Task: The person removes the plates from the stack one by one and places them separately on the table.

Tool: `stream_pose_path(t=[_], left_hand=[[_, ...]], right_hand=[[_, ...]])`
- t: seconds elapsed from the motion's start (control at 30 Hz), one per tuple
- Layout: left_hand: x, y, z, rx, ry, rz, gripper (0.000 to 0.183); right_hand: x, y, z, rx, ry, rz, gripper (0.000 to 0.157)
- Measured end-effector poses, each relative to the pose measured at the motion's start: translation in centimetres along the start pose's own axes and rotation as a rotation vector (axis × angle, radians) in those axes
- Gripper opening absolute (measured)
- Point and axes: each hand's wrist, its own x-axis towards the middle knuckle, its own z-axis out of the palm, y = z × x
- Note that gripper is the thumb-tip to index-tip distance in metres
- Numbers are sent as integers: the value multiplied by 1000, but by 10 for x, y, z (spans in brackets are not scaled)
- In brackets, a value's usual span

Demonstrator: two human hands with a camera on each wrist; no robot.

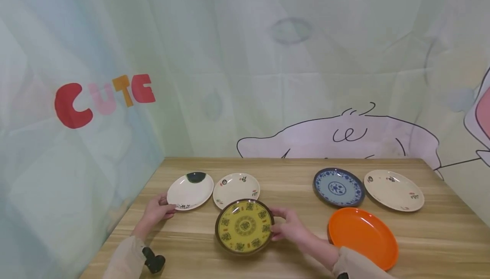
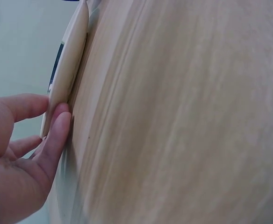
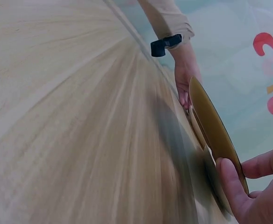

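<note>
My right hand pinches the right rim of a round yellow plate with a dark brown edge, thumb and fingers on its two faces. In the right wrist view the yellow plate is raised off the wooden table, its shadow falling below. At the left, my left hand pinches the near left rim of a white plate with a dark green patch. The left wrist view shows this white plate edge-on between thumb and fingers, low over the wood.
A cream plate with small motifs lies behind the yellow one, partly covered by it. To the right are a blue floral plate, an oval cream plate and an orange plate. A printed curtain hangs behind the table.
</note>
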Motion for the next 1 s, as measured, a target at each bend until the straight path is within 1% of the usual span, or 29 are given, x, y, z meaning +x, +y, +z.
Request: stream_pose_path(t=[0.2,0.37,0.43,0.67,1.0], left_hand=[[0,-1,0,-12,1,7,59],[0,-1,0,2,6,2,58],[0,-1,1,9,8,-5,58],[-3,2,1,5,7,8,58],[-2,0,1,-16,3,5,58]], right_hand=[[0,4,10,19,-24,-3,58],[-2,8,18,24,-33,1,58],[-2,10,20,36,-37,7,58],[-3,16,26,84,-54,14,57],[-3,21,35,104,-67,23,58]])
